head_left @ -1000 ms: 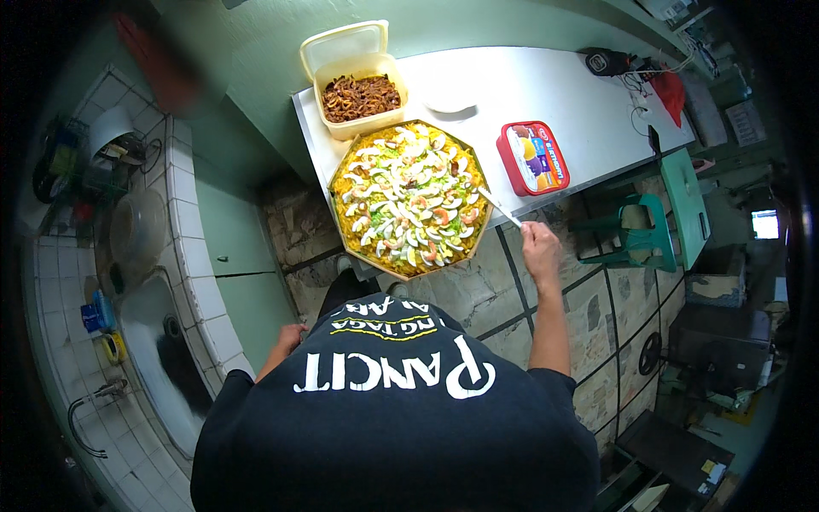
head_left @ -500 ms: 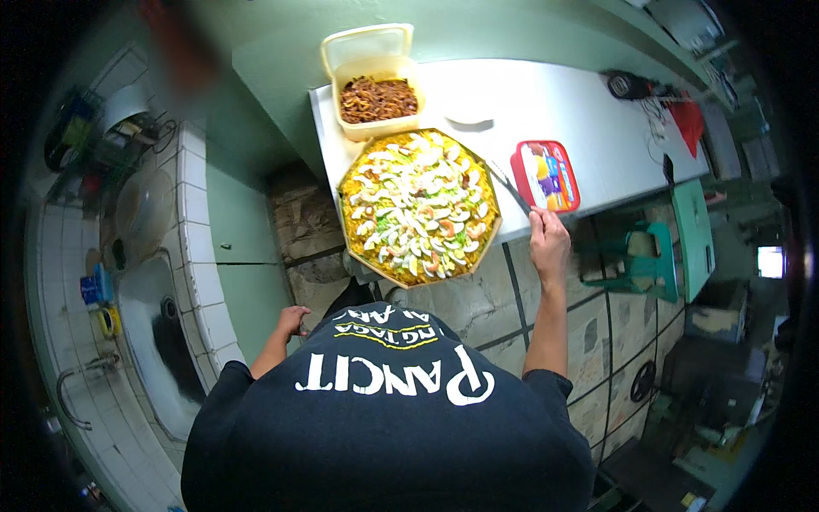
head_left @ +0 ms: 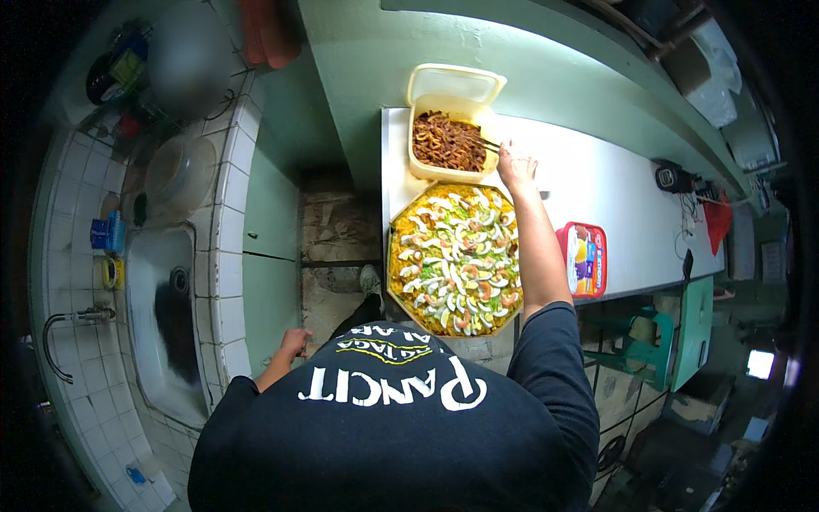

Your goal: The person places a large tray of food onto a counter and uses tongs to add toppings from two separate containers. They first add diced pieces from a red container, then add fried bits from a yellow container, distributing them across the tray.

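My right hand (head_left: 517,164) reaches across the table and is closed on slim, dark tongs (head_left: 490,145), whose two arms point into a pale yellow plastic tub (head_left: 424,165). Dark brown shredded topping (head_left: 448,141) fills much of the tub, and its lid stands tilted back. Just nearer lies an eight-sided tray (head_left: 389,286) of yellow noodles (head_left: 461,327) topped with sliced egg, shrimp and chopped greens. My forearm covers the tray's right edge. Low beside my body, my left hand (head_left: 295,343) hangs with loosely bent fingers and nothing visible in it.
A red-rimmed plastic tub (head_left: 585,260) sits right of my forearm on the white table (head_left: 631,196). A black device (head_left: 673,177) with cables lies farther right. Left stands a tiled counter with a steel sink (head_left: 136,341). A green chair (head_left: 648,341) is at the right.
My right hand has moved from beside the red-rimmed tub, forward and left to the topping tub, with the tongs. The view has shifted. My left hand stays low.
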The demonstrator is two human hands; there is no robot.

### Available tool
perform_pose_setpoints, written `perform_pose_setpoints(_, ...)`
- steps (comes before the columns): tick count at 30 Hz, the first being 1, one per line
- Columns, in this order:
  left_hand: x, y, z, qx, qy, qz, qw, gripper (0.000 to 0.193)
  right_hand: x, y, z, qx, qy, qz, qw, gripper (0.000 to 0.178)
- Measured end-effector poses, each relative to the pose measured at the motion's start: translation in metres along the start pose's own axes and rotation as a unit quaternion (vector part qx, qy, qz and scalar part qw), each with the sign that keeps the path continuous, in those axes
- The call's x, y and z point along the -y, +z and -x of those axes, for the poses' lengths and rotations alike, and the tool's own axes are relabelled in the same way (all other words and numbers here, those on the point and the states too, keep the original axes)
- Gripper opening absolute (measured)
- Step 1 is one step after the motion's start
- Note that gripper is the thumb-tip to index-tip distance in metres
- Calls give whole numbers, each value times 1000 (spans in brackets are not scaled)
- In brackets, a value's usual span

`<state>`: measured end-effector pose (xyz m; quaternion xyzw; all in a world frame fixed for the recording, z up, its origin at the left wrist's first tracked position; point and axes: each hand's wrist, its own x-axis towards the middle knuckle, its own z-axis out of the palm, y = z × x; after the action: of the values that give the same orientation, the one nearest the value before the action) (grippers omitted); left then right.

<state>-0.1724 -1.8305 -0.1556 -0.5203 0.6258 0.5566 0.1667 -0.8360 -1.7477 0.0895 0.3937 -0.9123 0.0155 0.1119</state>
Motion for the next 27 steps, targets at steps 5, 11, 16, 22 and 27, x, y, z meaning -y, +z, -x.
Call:
perform_pose_setpoints(5, 17, 11, 6, -29, -64, 79, 994, 24, -8, -3, -21, 46, 8, -44, 998, 20)
perform_pose_setpoints(11, 7, 6, -4, -20, 6, 63, 998, 24, -17, -12, -9, -3, 26, -34, 999, 21)
perform_pose_setpoints(16, -54, -4, 0, -18, -75, 187, 979, 24, 1, -26, -14, 39, -8, 24, 999, 21)
perform_pose_setpoints(22, -71, 3, 11, -17, -81, 194, 977, 24, 32, -22, -7, 33, 53, -39, 997, 28)
perform_pose_setpoints(27, -45, 8, 18, -20, -90, 150, 984, 25, 4, -38, 7, 72, 85, -5, 994, 27)
